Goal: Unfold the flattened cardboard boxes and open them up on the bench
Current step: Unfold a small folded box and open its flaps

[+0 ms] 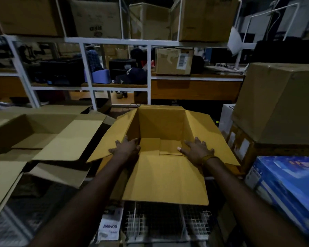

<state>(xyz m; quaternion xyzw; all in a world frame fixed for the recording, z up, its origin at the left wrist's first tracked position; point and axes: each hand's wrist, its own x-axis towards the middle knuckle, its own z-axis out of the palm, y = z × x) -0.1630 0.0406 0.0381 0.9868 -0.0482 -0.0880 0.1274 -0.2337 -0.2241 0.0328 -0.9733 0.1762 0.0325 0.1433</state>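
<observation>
A yellow-brown cardboard box (161, 125) stands opened up in the middle of the bench, its four top flaps spread outward and its bottom flaps folded inside. My left hand (126, 147) lies with spread fingers on the left flap at the box's near left corner. My right hand (197, 150) presses flat with straight fingers on the right flap at the near right corner. To the left sits another opened cardboard box (43, 132), paler, with its flaps out.
A white metal shelf frame (89, 68) with stored cartons stands behind the bench. Stacked brown boxes (278, 104) and a blue printed box (289, 189) crowd the right side. A wire grid (159, 221) shows below the near flap.
</observation>
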